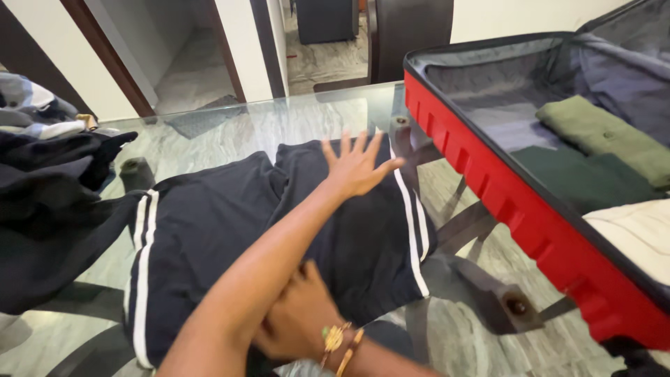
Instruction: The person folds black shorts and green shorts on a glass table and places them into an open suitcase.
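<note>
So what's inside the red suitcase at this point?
The open red suitcase holds folded clothes: an olive green piece, a dark green one and a cream one on grey lining. Anything beneath them is covered.

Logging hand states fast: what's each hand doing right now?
Left hand: open, fingers spread flat on the dark striped shorts.
Right hand: pressed on the shorts; grip cannot be told.

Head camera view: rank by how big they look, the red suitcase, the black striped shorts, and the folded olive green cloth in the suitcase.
1. Red suitcase, partly cut off by the frame.
2. Black striped shorts, close behind, partly covered by an arm.
3. Folded olive green cloth, clearly smallest.
</note>
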